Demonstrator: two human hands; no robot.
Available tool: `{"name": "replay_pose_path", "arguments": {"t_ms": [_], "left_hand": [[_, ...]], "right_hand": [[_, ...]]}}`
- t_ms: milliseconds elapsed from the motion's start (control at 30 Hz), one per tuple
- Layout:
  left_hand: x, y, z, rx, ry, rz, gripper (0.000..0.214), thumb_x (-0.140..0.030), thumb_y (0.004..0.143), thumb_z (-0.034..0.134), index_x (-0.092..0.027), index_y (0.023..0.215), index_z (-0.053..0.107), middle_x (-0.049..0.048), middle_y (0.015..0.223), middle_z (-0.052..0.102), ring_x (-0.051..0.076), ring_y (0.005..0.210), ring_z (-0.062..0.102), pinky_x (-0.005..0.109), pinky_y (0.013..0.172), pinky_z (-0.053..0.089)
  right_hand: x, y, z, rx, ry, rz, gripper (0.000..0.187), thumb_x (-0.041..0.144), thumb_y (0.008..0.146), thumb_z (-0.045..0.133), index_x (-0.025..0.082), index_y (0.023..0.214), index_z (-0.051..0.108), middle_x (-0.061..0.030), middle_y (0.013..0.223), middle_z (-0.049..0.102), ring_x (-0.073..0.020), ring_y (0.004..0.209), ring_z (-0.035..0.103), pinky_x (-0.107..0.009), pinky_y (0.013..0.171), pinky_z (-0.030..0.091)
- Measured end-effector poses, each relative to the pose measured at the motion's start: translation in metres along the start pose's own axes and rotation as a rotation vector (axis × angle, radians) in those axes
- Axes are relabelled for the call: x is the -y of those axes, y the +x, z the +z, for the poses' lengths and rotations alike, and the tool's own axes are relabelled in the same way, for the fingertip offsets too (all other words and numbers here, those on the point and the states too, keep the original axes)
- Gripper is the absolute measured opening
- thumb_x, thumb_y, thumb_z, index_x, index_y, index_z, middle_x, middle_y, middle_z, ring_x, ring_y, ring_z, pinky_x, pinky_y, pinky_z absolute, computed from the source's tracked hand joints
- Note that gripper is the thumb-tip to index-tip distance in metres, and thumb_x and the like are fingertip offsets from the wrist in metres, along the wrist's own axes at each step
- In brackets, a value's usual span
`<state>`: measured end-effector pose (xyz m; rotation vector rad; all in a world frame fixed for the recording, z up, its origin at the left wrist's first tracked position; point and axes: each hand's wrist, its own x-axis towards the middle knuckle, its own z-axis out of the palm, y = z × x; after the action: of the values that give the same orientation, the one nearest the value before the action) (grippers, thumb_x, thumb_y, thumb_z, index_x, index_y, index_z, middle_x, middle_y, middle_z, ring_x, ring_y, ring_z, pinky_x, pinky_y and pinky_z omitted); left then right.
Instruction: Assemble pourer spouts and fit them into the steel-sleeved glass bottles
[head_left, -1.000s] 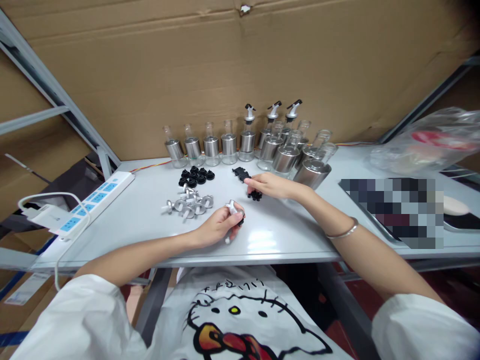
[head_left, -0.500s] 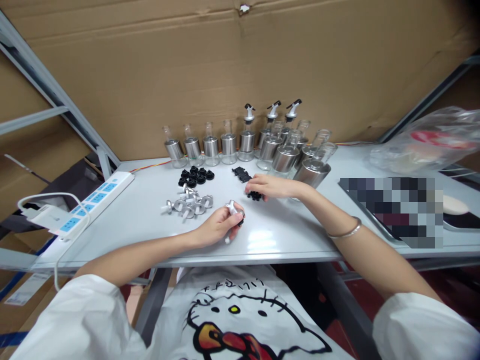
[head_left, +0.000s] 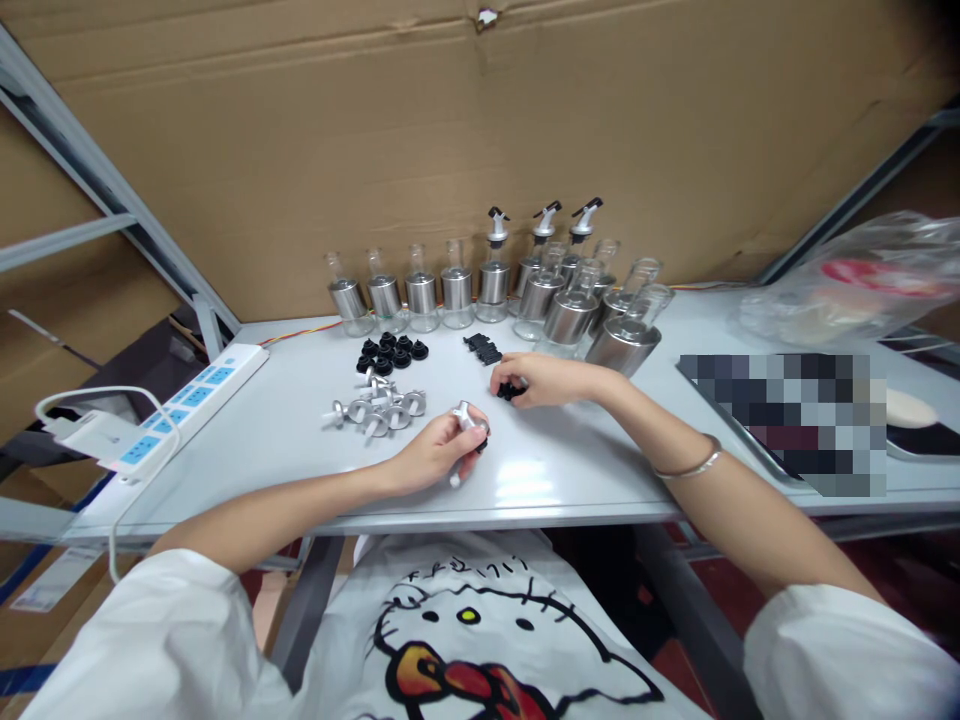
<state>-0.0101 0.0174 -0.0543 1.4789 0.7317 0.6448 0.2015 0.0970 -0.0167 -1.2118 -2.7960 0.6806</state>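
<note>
left hand (head_left: 435, 452): pinches a silver spout (head_left: 463, 412) over the worktop (head_left: 577, 465) | right hand (head_left: 546, 379): fingers bent over small black bits (head_left: 510, 391), can't tell if pinching any | flat black pieces (head_left: 482, 349): just behind them

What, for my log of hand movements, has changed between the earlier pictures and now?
The right hand has shifted slightly toward the person, away from the black strips, and has curled over the small black parts; whether it grips one can't be told. The left hand still holds the silver spout. The bottles, black plugs and pile of silver parts stayed put.
</note>
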Motion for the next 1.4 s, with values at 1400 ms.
{"name": "replay_pose_path", "arguments": {"t_ms": [1400], "left_hand": [[-0.001, 0.000, 0.000, 0.001, 0.026, -0.014, 0.051, -0.068, 0.079, 0.051, -0.018, 0.090, 0.042, -0.0086, 0.054, 0.048, 0.006, 0.043, 0.043, 0.022, 0.050, 0.034]], "right_hand": [[-0.007, -0.007, -0.009, -0.021, 0.028, 0.093, 0.030, 0.020, 0.078, 0.054, 0.016, 0.107, 0.060, -0.0053, 0.084, 0.065, -0.0169, 0.073, 0.057, -0.025, 0.065, 0.041]]}}
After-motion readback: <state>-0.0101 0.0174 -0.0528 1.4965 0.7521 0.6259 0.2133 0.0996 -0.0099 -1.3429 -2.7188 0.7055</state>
